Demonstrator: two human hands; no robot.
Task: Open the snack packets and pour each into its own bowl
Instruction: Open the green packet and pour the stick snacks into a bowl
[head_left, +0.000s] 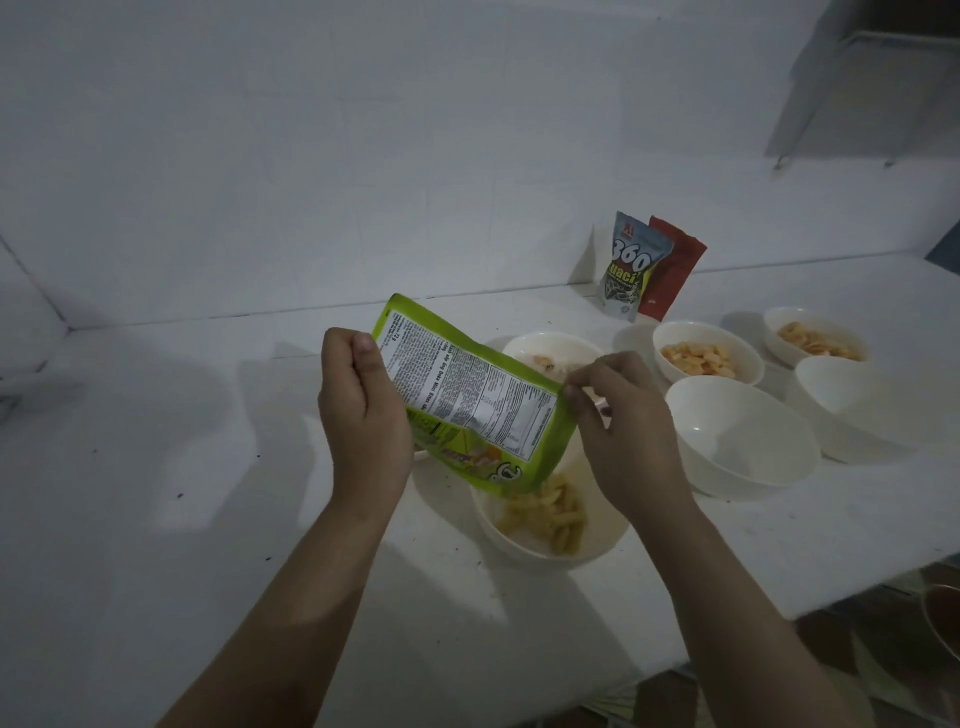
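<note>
At centre frame, a left hand (363, 410) grips the side of an upended green snack packet (470, 400) while the right hand (621, 431) pinches its other edge, pale yellow snacks (545, 512) spilling from its mouth into a white bowl (524, 545) on the white counter (208, 493). To the right sit two filled bowls and two bare white bowls (740, 431), with a "360" seed packet (631, 267) and a red packet (672, 270) propped against the tiled wall (363, 156).

Two bare forearms, no sleeves, watch or rings on the left hand (363, 415) or right hand (623, 431)
</note>
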